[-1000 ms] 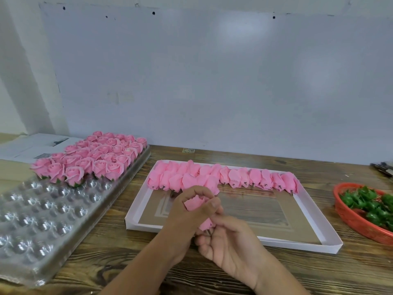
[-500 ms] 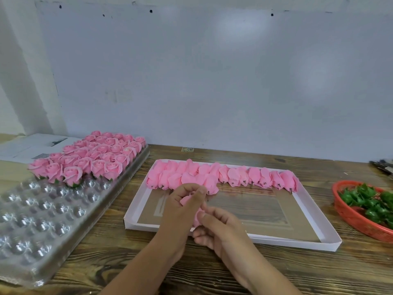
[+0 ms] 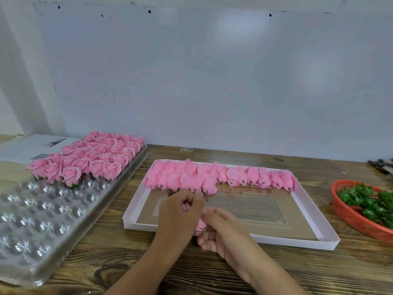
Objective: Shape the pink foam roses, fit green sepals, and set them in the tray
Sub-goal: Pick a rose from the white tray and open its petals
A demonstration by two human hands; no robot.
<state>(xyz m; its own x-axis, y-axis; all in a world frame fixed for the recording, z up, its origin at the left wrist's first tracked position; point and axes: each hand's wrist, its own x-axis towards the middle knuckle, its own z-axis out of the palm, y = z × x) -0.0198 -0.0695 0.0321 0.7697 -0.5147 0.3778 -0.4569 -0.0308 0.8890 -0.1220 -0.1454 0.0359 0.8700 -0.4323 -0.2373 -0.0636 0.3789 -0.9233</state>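
Working across the wooden table, we had the clear cavity tray on our left, its far rows already filled with finished roses, the white box lid of unshaped buds ahead, and the red basket of green sepals on our right. We judged the shaping step in hand: our left hand curled over the pink foam rose, our right hand pinching its base, just above the lid's near edge. Next we would need a sepal from the basket. Compared with a second earlier, our hands had closed further, hiding most of the rose.
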